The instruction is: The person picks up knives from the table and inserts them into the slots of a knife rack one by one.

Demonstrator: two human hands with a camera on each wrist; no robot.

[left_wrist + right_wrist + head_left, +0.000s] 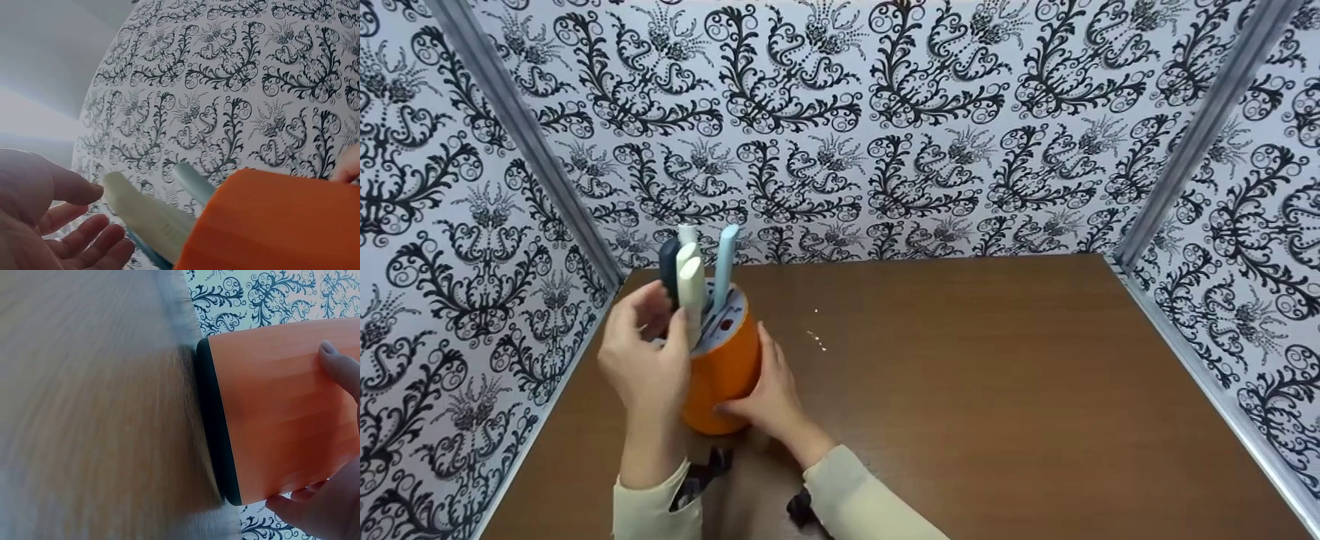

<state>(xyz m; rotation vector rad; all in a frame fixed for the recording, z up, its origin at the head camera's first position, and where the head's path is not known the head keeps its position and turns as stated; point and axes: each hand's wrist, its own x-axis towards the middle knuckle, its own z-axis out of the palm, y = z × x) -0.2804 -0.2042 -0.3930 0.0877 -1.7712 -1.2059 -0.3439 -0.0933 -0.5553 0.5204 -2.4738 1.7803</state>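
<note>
An orange knife block [720,386] stands upright at the left of the table, its grey slotted top [735,307] tilted into view. My right hand [774,394] grips its side, thumb in front and fingers around the far side. Cream knife handles [691,283], a light blue handle [727,259] and a dark blue handle [668,264] rise from the slots. Beside the cream handles is my left hand [649,356]; in the left wrist view its fingers [93,239] are loosely bent, with a gap to the thumb. A dark base [216,427] shows under the block in the right wrist view.
The brown wooden table [960,390] extends to the right. Patterned walls [825,135] with grey metal edging [1185,135] enclose it at the back and both sides. Black straps [701,476] hang near the wrists.
</note>
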